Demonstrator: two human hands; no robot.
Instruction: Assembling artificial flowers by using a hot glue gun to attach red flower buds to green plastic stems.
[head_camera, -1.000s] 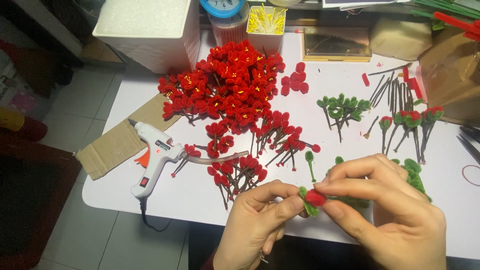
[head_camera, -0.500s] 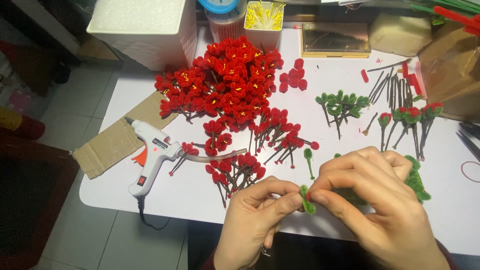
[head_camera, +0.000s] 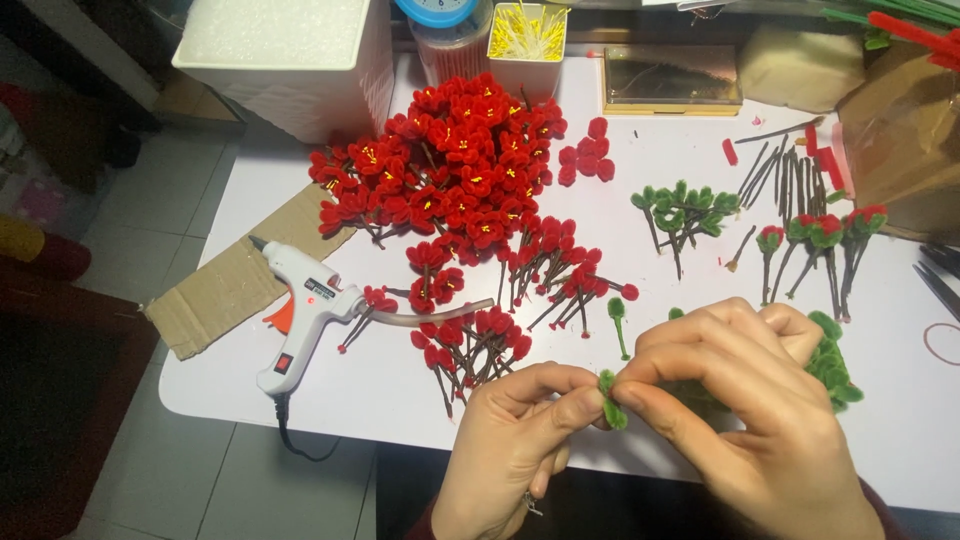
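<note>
Green fuzzy piece (head_camera: 610, 398), pinched between both grips just above the desk's (head_camera: 700, 460) near edge. Left hand (head_camera: 515, 450) closed on one end, right hand (head_camera: 745, 420) on the other. Best to roll gently and keep my fingertips tight. Open room is scarce: red flower stems (head_camera: 470, 350) just ahead, glue gun (head_camera: 305, 310) further left.

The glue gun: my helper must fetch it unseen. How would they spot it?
Start at the big heap of red flowers on the white table. The glue gun lies below-left of it, beside a cardboard strip. It alone is white, with an orange trigger.
</note>
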